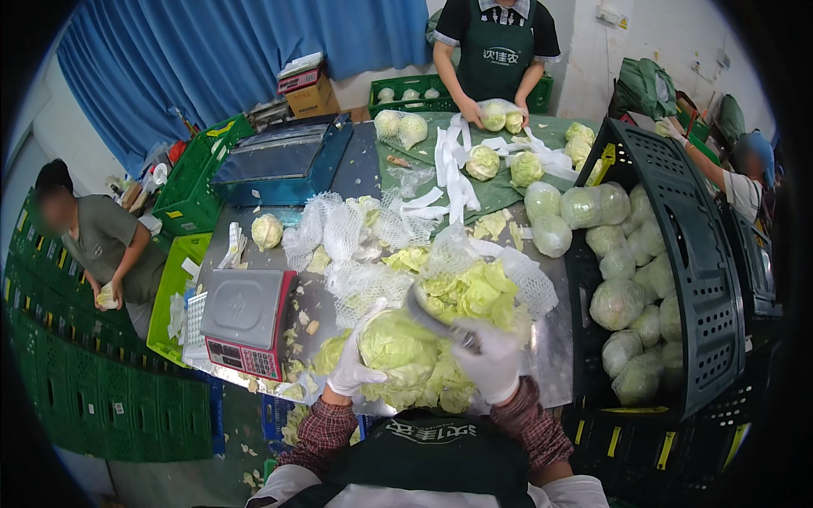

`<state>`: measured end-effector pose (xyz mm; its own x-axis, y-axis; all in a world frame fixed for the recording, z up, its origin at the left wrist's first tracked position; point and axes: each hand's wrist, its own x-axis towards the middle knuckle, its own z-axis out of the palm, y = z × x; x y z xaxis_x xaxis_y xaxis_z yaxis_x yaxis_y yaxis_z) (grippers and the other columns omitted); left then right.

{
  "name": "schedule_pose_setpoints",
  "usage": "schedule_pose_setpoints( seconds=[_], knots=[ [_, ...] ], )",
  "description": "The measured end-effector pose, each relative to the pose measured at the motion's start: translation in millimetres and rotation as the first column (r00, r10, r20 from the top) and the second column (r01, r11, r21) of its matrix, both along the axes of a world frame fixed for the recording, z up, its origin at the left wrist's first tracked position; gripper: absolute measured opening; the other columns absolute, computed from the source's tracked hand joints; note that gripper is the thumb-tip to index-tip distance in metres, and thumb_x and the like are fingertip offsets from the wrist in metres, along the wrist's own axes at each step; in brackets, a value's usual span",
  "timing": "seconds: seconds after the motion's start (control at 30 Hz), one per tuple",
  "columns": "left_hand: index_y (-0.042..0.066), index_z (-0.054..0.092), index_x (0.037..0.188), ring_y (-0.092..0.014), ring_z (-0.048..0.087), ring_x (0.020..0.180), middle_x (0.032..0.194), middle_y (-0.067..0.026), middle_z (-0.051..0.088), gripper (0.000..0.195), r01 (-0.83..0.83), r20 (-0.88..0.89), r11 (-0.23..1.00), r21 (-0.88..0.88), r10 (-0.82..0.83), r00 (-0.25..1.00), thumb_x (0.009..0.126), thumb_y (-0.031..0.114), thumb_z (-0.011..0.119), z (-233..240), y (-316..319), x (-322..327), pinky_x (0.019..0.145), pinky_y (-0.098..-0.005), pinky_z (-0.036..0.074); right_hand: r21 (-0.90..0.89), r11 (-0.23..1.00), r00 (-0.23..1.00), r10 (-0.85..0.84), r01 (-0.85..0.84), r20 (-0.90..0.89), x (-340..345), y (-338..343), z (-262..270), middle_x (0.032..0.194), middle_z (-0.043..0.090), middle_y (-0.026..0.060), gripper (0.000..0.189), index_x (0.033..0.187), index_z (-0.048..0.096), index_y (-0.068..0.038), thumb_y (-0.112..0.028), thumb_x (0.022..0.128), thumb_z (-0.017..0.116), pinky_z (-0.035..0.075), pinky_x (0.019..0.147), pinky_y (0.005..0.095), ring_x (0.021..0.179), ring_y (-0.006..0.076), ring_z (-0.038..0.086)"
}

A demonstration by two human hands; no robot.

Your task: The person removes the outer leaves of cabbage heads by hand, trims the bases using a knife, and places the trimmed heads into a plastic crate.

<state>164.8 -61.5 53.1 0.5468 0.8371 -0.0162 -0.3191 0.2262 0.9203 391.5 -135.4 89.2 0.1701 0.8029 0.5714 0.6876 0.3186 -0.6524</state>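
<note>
My gloved left hand grips the left side of a green cabbage head near the table's front edge. In my gloved right hand is the handle of a curved knife, slightly blurred. Its blade arcs over the upper right of the cabbage; I cannot tell whether it touches. Loose cabbage leaves are heaped just beyond the knife, and more lie under the cabbage. White foam netting is piled behind my left hand.
A digital scale stands at left, with a film-wrapping machine behind it. A dark crate of wrapped cabbages lies tipped at right. Across the table, a co-worker handles two cabbages. Another person is at left.
</note>
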Motion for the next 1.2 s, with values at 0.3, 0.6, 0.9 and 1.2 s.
schedule_pose_setpoints(
  seconds=[0.3,0.6,0.9,1.2],
  knots=[
    [0.009,0.022,0.147,-0.032,0.041,0.129,0.141,-0.0178,0.039,0.113,0.121,0.190,0.991,0.056,-0.129,0.973,0.058,0.038,0.085,-1,-8,8,0.108,-0.0449,0.034,-0.293,0.938,0.976,-0.210,0.188,-0.047,34,17,-7,0.098,0.065,0.0065,0.032,0.109,0.064,-0.008,-0.015,0.078,0.067,0.048,0.058,0.0254,0.063,0.0116,0.057],
    [0.013,0.026,0.145,-0.035,0.041,0.129,0.144,-0.0164,0.037,0.089,0.183,0.552,0.799,-0.574,0.212,0.806,0.080,0.071,0.046,-40,-12,7,0.106,-0.0499,0.036,-0.225,0.893,0.886,0.296,-0.389,-0.357,-14,25,-1,0.102,0.063,0.0034,0.053,0.124,0.057,-0.005,-0.019,0.076,0.076,0.041,0.058,0.0185,0.065,0.0030,0.048],
    [0.010,0.030,0.143,-0.033,0.044,0.127,0.142,-0.0164,0.039,0.089,0.025,0.384,0.808,-0.588,0.253,0.888,0.081,0.071,0.048,-36,-13,9,0.106,-0.0491,0.038,-0.331,0.916,0.939,0.115,-0.225,-0.323,-23,24,19,0.062,0.053,0.0011,0.033,0.096,0.062,-0.004,-0.024,0.073,0.074,0.040,0.051,0.0243,0.052,0.0097,0.046],
    [-0.001,0.032,0.138,-0.029,0.053,0.118,0.132,-0.0181,0.049,0.106,0.057,0.165,0.930,-0.363,0.004,0.986,0.063,0.059,0.077,-30,2,-17,0.099,-0.0428,0.047,-0.276,0.950,0.981,0.098,-0.143,-0.169,-27,27,5,0.063,0.060,0.0110,0.033,0.097,0.060,-0.002,-0.023,0.072,0.069,0.048,0.055,0.0330,0.056,0.0256,0.061]
  ],
)
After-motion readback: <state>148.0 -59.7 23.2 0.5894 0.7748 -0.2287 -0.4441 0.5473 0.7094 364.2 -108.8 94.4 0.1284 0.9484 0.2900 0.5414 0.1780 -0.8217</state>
